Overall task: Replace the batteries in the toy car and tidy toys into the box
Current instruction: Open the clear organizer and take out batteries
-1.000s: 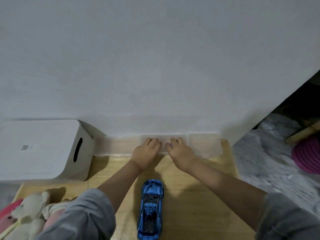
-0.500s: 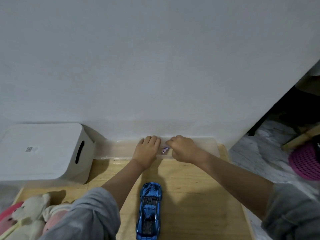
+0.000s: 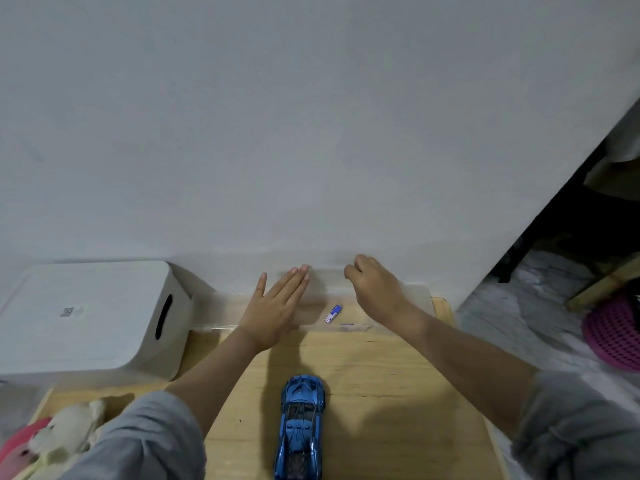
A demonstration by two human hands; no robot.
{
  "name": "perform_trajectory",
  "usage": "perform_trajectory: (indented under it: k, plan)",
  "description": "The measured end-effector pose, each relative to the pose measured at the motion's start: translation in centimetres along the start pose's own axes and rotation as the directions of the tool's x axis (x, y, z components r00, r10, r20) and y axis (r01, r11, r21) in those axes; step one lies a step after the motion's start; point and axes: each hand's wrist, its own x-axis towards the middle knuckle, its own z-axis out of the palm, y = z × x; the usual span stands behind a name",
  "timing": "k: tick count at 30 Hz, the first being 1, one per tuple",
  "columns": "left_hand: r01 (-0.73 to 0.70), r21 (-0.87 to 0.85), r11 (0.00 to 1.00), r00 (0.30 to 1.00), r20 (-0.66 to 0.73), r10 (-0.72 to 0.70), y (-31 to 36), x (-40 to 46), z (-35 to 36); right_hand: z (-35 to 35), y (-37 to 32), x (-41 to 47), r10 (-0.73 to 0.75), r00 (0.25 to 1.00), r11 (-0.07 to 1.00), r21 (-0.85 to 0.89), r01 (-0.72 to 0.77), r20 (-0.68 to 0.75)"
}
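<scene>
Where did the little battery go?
In the head view, the small battery lies in the clear plastic box by the wall, between the left hand and the right hand, beyond the blue toy car.

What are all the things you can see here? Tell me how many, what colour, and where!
toy car: 1, blue, near middle of the table
battery: 1, blue and white, in the clear tray between the hands
clear tray: 1, see-through, far table edge by the wall
white box: 1, white, left, lid on
plush toy: 1, cream, bottom left
pink thing: 1, pink, under the plush toy
table: 1, light wood
pink basket: 1, pink, floor at right
left hand: 1, flat on the tray
right hand: 1, fingers curled over the tray
</scene>
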Motion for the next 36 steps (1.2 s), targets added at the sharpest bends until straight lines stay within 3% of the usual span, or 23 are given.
perform_trajectory:
  k: [4, 6, 10, 15, 21, 28, 31, 36]
  plan:
    - [-0.032, 0.021, 0.999, 0.999, 0.03, 0.032, -0.9, 0.3, 0.4, 3.1, -0.8, -2.0, -0.195, 0.979, 0.975, 0.125, 0.186, 0.063]
    - [-0.044, 0.028, 0.999, 0.998, 0.037, 0.043, -1.0, 0.3, 0.6, 4.3, -1.2, -2.7, -0.24, 0.95, 0.963, 0.172, 0.207, 0.2]
    - [-0.056, 0.026, 0.998, 0.998, 0.038, 0.055, -1.2, 0.3, 0.8, 5.9, -1.7, -3.1, -0.215, 0.862, 0.977, 0.09, 0.195, 0.459]
    - [-0.055, 0.006, 0.998, 0.998, 0.002, 0.055, -1.2, 0.2, 1.0, 6.7, -2.0, -3.0, -0.118, 0.877, 0.993, 0.054, 0.105, 0.466]
    - [-0.053, -0.012, 0.999, 0.999, -0.004, 0.053, -1.2, 0.2, 1.1, 6.7, -2.6, -1.8, -0.047, 0.813, 0.999, 0.045, 0.025, 0.58]
    - [-0.049, -0.022, 0.999, 0.999, -0.015, 0.048, -1.1, 0.2, 0.7, 6.2, -2.8, -0.5, -0.047, 0.698, 0.984, -0.086, 0.155, 0.715]
    - [-0.047, -0.012, 0.999, 0.999, -0.02, 0.047, -1.2, 0.1, 0.8, 5.6, -2.7, 0.0, -0.096, 0.728, 0.976, -0.078, 0.202, 0.679]
    - [-0.026, -0.015, 1.0, 1.0, -0.002, 0.026, -1.6, 0.1, 1.1, 4.6, -2.7, 0.6, -0.167, 0.835, 0.986, 0.098, 0.136, 0.524]
